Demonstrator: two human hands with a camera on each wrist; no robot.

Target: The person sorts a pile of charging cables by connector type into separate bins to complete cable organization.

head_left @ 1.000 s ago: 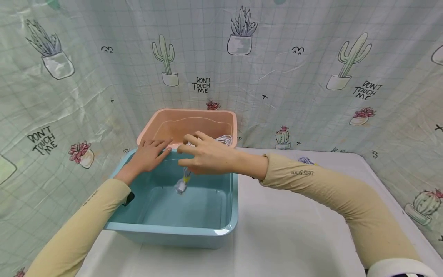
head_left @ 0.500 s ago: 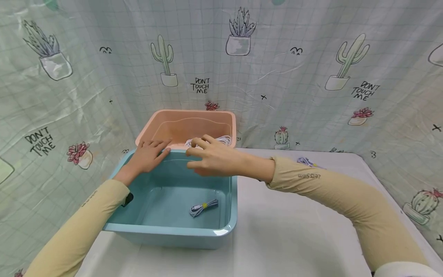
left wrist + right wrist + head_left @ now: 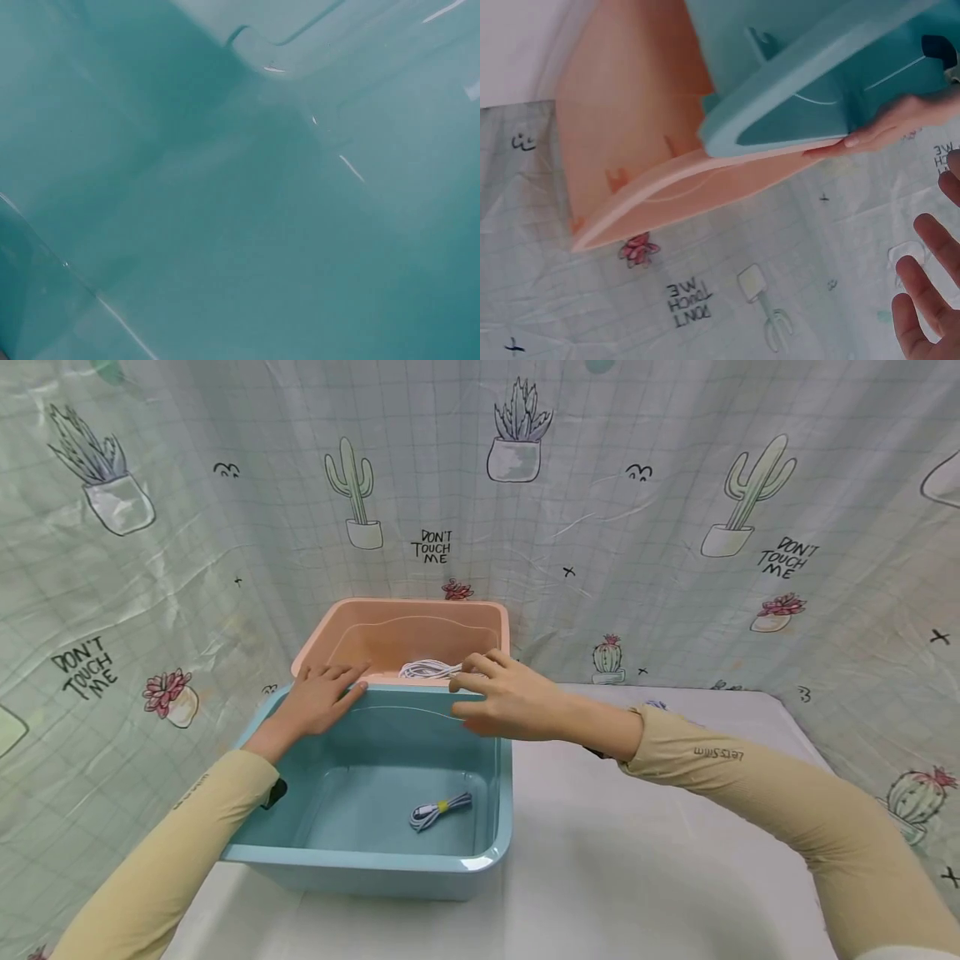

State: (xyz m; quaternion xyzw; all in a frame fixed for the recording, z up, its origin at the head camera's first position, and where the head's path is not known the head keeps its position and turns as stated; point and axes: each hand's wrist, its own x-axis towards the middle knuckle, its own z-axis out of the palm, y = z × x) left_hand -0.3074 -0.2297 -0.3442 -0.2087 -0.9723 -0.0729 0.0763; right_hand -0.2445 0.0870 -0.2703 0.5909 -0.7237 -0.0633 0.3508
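My left hand (image 3: 321, 700) rests on the back left rim of the blue bin (image 3: 367, 858), fingers extended. A bundled grey cable (image 3: 439, 810) with a yellow tie lies on the bin's floor, toward the right. My right hand (image 3: 513, 697) hovers over the bin's back right corner with loosely bent fingers and nothing in them; its spread fingertips also show at the right edge of the right wrist view. In the left wrist view only the bin's inner wall (image 3: 247, 225) shows. Behind the blue bin, white cables (image 3: 429, 669) lie in a pink bin (image 3: 412, 635), partly hidden.
Both bins stand on a white table (image 3: 600, 860). Another bundled cable (image 3: 656, 704) lies at the back right of the table, mostly hidden behind my right sleeve (image 3: 742, 777). A curtain (image 3: 570, 527) printed with cacti hangs behind and at the sides.
The grey cable has dropped from my right hand to the blue bin's floor. My right hand has then moved right. My left hand has stayed on the rim.
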